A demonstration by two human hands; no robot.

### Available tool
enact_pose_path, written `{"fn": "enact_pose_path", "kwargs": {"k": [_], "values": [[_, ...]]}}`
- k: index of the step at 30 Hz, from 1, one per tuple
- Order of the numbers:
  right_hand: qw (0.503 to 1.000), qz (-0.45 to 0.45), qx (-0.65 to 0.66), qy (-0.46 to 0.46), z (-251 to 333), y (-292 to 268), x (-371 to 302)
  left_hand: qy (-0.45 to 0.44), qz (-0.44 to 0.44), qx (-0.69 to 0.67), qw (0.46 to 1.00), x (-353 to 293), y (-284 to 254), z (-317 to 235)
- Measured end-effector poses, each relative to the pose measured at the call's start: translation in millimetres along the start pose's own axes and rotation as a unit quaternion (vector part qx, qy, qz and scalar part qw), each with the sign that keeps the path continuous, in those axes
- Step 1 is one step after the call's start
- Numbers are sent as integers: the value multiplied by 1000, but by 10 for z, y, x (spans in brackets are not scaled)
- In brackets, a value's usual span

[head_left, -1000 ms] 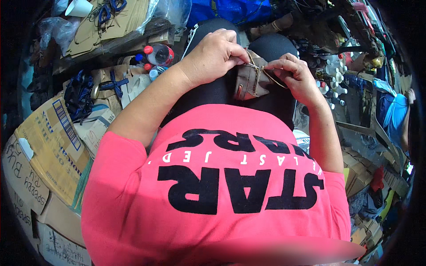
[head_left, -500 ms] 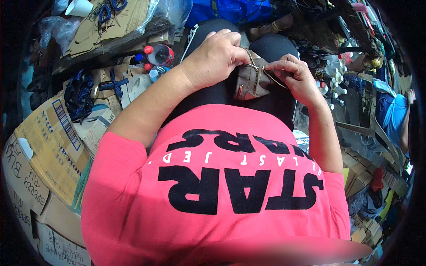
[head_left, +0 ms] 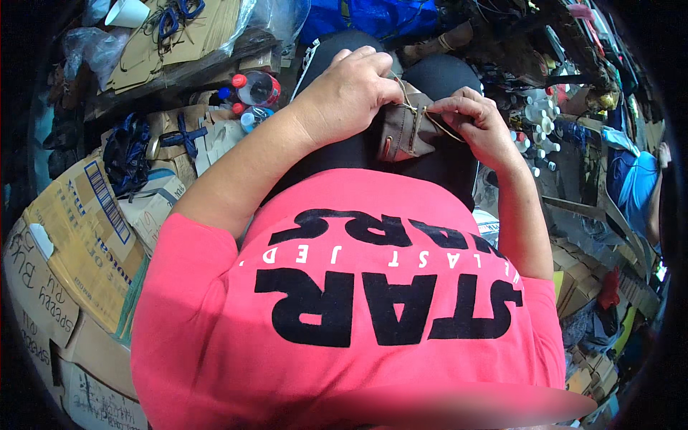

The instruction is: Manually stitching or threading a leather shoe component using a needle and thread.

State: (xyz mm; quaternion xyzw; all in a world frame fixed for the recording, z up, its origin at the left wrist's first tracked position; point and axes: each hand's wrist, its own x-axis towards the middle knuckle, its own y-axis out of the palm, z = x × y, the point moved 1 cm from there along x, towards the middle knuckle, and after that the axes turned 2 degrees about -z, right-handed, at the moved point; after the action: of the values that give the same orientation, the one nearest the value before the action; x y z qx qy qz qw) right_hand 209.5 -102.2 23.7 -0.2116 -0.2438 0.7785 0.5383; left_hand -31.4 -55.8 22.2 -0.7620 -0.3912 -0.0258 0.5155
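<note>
A small brown shoe upper (head_left: 413,137), with pale stitching and an eyelet on its side, rests on my dark-trousered lap between the knees. My left hand (head_left: 356,89) is closed at its upper left edge, the fingers pinching a thin tan lace (head_left: 406,93). From the right, my right hand (head_left: 476,125) pinches the same lace with thumb and forefinger, close to the seam. A loose stretch of lace trails under the right fingers. The left fingertips are partly hidden behind the back of that hand.
Plastic bottles (head_left: 258,89) with red and blue caps stand to the left, below a stack of cardboard sheets (head_left: 172,54). Cardboard boxes (head_left: 86,236) fill the lower left. Several small white bottles (head_left: 542,118) lie at the right, near a blue cloth bundle (head_left: 634,183).
</note>
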Motion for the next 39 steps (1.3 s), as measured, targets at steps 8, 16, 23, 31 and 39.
{"fn": "enact_pose_path", "kwargs": {"k": [8, 16, 23, 31, 39], "values": [[1000, 3, 5, 2, 11, -7, -5, -25, -2, -57, 998, -19, 3, 25], [1000, -3, -5, -7, -23, 3, 4, -23, 15, -33, 999, -5, -12, 8], [1000, 2, 15, 3, -2, -13, -1, 9, 42, -14, 999, 21, 59, -38], [1000, -2, 4, -16, -50, 24, -14, -55, 40, -75, 995, -132, 46, 137], [1000, -15, 24, -11, -89, 47, 4, -75, 36, -116, 990, -60, 167, 237]]}}
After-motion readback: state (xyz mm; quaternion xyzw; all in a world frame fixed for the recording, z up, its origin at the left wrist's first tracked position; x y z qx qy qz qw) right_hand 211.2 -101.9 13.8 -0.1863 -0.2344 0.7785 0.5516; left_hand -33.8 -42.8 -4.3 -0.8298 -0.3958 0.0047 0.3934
